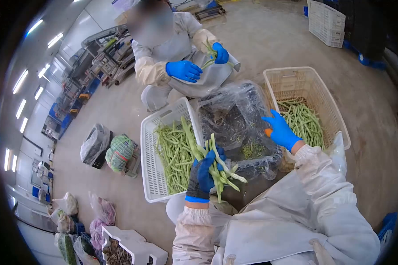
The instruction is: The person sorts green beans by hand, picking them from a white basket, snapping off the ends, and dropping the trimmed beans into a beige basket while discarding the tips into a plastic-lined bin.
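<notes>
My left hand (203, 174), in a grey and blue glove, is closed around a bunch of long green beans (221, 176) over the right edge of a white crate (147, 163). That crate holds many green beans (170, 150). My right hand (282, 131), in a blue glove, is over the right side of a plastic-lined black crate (234, 108) with green scraps (253, 150) in it. Something orange shows at its palm; its index finger is stretched out, the other fingers partly hidden. At the right, a cream crate (336, 108) holds more green beans (303, 121).
Across the crates a co-worker (177, 48) in blue gloves holds a few beans. A black bin (95, 148) and a green net bundle (120, 152) stand left. Bags (102, 210) and a white foam box (135, 243) lie at lower left. Stacked crates (326, 24) stand upper right.
</notes>
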